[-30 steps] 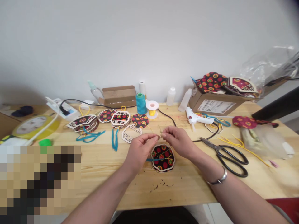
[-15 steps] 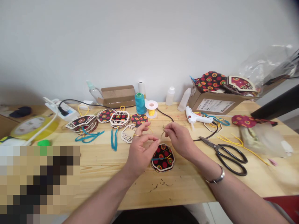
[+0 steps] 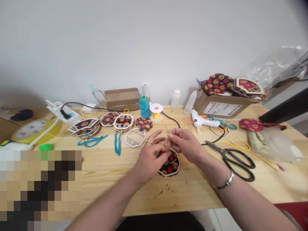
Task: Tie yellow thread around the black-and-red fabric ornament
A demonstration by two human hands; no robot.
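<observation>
1. Spreading under everything, the wooden table [image 3: 101, 183] bears the work near its front edge.
2. At the back right, the cardboard box [image 3: 218, 110] holds more patterned pieces and keeps the same place as half a second ago.
3. Right of the hands, the black-handled scissors [image 3: 224, 154] lie flat, blades slightly parted, untouched.
4. The left hand [image 3: 152, 158] makes the newest change: its thumb and forefinger are brought together lower down, over the patterned fabric piece, while the other fingers spread loosely. Whether a strand runs between those tips, I cannot tell.
5. The right hand [image 3: 183, 142] stays just above, thumb and forefinger pinched on a thin cord; it shifts little.
6. The patterned fabric piece [image 3: 169, 168], with its pale scalloped edge, lies on the table beneath both hands. The left fingers now hide more of it, including much of the blue strand visible earlier; I judge the handwork has moved closer to its surface.
7. The pale lattice frame [image 3: 135, 138], partly covered earlier by the left fingers, now shows whole.
8. The thin cord [image 3: 166, 128] sticks up past the right fingertips; its lower course is too fine to follow.
</observation>
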